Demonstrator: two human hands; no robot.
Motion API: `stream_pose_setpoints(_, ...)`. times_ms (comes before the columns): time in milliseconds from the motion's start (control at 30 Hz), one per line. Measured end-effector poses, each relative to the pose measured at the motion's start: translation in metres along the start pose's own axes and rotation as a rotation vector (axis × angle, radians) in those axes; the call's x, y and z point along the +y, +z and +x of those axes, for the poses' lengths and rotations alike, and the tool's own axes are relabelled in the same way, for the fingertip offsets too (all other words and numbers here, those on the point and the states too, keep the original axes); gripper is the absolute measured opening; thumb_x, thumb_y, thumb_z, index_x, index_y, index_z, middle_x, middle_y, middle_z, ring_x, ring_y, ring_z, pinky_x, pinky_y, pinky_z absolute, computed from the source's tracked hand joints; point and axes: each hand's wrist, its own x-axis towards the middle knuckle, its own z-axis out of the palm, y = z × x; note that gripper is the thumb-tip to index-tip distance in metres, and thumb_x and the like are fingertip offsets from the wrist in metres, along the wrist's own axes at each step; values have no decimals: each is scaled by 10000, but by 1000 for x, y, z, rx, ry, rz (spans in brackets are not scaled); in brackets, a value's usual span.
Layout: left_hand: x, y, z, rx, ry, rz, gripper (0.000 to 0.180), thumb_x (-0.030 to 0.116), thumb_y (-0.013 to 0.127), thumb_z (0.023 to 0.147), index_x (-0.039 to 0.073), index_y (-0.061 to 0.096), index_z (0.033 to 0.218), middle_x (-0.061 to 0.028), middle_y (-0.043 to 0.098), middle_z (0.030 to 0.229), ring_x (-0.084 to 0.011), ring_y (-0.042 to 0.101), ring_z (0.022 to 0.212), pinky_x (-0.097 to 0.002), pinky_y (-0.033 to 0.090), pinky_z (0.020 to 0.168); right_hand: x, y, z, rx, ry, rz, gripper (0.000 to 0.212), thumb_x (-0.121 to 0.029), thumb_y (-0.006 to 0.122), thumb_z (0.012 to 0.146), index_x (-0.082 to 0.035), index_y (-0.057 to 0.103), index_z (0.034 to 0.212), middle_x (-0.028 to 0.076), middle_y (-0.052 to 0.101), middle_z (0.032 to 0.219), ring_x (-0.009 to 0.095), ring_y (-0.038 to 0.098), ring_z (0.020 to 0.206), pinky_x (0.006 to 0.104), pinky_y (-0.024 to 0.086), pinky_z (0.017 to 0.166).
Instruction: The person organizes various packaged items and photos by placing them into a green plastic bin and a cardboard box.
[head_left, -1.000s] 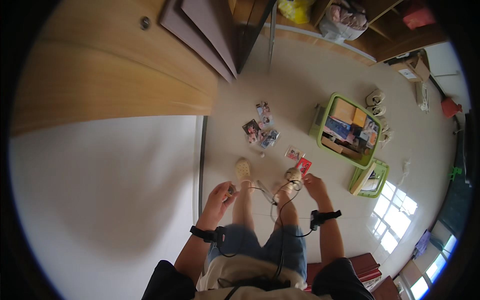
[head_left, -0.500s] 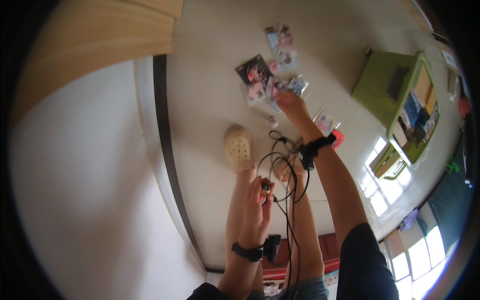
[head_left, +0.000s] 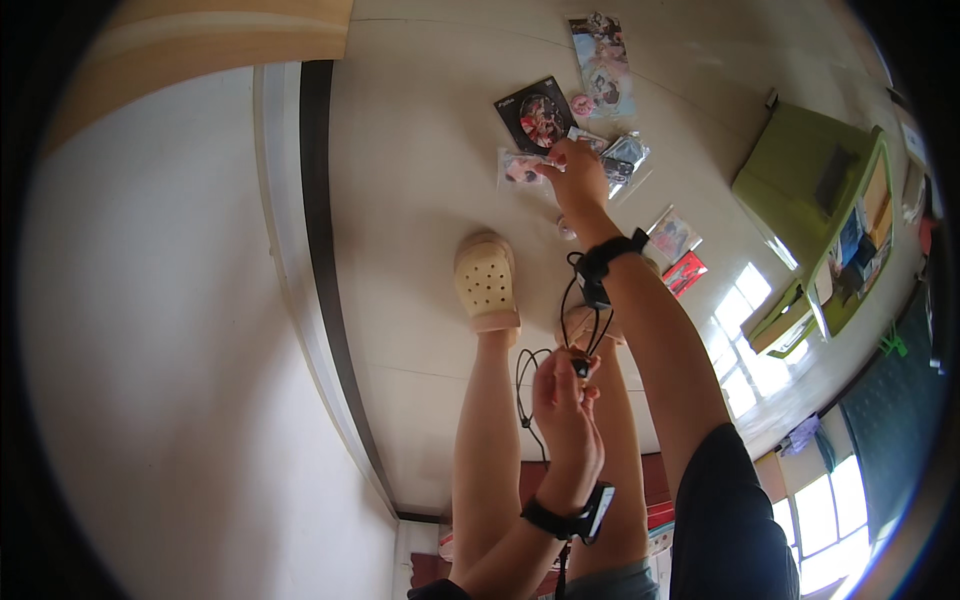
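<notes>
My left hand [head_left: 570, 405] is closed around a small dark thing [head_left: 580, 368] in front of my shins; the fingers partly cover it and its kind cannot be made out. Farther out, my right hand [head_left: 580, 182] reaches down over the floor, thumb and fingers apart, above the flat picture pieces. Nearest its fingertips lie a black square sleeve [head_left: 538, 122] with a round picture window and a clear-wrapped picture card [head_left: 522, 170]. To its right sit plastic-wrapped items [head_left: 626, 158]. Beyond are a long picture sheet [head_left: 604, 70] and a pink round badge [head_left: 582, 104].
Another picture card [head_left: 676, 234] and a red packet [head_left: 685, 274] lie right of my wrist. A green bin [head_left: 800, 175] full of things stands at the right. Black cables [head_left: 527, 390] hang about my left hand. A white wall [head_left: 180, 300] rises at the left.
My right hand has shifted a little left, toward the black sleeve and the wrapped card. My left hand has moved right and turned, still closed on the small thing. The view has shifted slightly.
</notes>
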Motion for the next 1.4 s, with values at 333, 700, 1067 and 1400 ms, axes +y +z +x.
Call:
stream_pose_setpoints(333,64,9,14,-160,-44,-71,253,288,565,1041,88,580,1195,-19,627,1183,-143,601,1040,-176,439,697,20,-53,-37,-20,306,956,361,-159,677,925,-32,609,1256,36,715,990,134,677,926,272,534,825)
stream_pose_setpoints(700,54,12,15,-122,-94,77,316,241,588,1034,90,553,1310,-11,618,1232,-125,652,1045,-194,432,658,50,-58,-38,585,835,1426,276,-98,591,978,-44,590,1249,49,655,1149,161,649,1037,316,554,901)
stream_pose_setpoints(1067,28,20,9,-112,-144,86,234,220,582,1033,102,522,1226,-31,586,1164,-141,564,1089,-212,443,735,100,-60,-55,395,909,1516,287,-94,706,902,-127,645,1180,-10,680,1102,115,646,981,228,522,817)
stream_pose_setpoints(1400,21,15,15,-296,-354,-141,262,327,517,1057,110,576,1190,-67,621,1155,-142,638,1007,-193,514,686,98,-57,-90,239,833,1549,205,-106,682,927,-97,627,1124,-2,705,1053,141,662,1053,270,524,844)
